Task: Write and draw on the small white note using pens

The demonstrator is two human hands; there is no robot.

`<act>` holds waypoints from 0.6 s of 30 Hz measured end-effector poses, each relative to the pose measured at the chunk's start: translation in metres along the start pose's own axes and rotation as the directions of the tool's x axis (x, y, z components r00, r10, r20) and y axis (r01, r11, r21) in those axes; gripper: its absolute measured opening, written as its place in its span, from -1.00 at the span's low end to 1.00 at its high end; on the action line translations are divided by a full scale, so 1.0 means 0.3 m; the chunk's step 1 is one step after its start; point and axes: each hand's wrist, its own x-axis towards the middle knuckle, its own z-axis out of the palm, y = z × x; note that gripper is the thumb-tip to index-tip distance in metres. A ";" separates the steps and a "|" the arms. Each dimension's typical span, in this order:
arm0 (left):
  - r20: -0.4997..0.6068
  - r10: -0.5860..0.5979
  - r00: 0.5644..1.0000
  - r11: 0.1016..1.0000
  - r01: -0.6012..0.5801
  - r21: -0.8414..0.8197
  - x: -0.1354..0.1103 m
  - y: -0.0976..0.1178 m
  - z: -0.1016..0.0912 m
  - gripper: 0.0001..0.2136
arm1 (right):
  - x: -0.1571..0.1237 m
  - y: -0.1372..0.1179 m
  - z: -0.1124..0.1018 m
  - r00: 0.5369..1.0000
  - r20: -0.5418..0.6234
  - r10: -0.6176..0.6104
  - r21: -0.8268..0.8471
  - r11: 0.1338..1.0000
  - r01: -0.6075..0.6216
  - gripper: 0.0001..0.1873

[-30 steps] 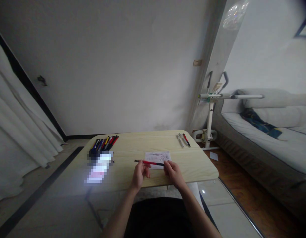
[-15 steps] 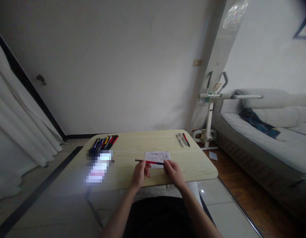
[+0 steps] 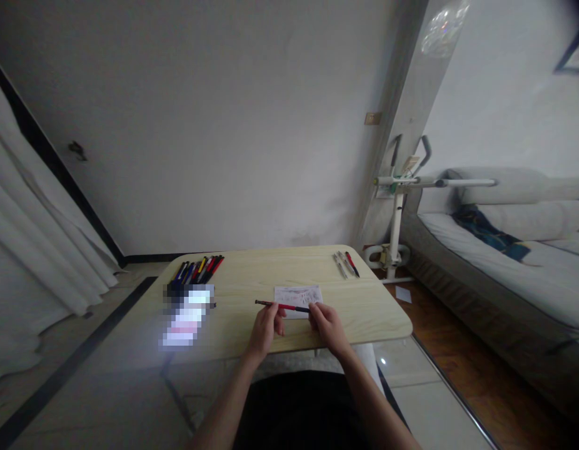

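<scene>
A red and black pen [image 3: 286, 307] is held level between my two hands, above the near part of the table [image 3: 252, 275]. My left hand [image 3: 267, 325] pinches its left half, with the dark end sticking out past the fingers. At the other end, the fingertips of my right hand [image 3: 326, 322] are closed on the black part. Beneath the pen lies a sheet of paper [image 3: 296, 294] covered in scribbled marks, partly hidden by my hands.
Several pens [image 3: 200, 270] lie in a row at the table's left. Just nearer is a blurred-out bright object [image 3: 189, 315]. Grey pens [image 3: 341, 265] and a red and black pen [image 3: 352, 264] lie at the far right. Beyond stand exercise equipment [image 3: 396, 231] and a bed [image 3: 519, 269].
Hardly anything differs. Both hands keep their hold on the pen, which has shifted very slightly to the left.
</scene>
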 end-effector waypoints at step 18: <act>-0.014 0.012 1.000 0.998 -0.011 0.070 0.000 -0.006 0.005 -0.57 | -0.005 0.000 0.010 0.992 0.117 -0.049 -0.106 0.992 0.062 -0.52</act>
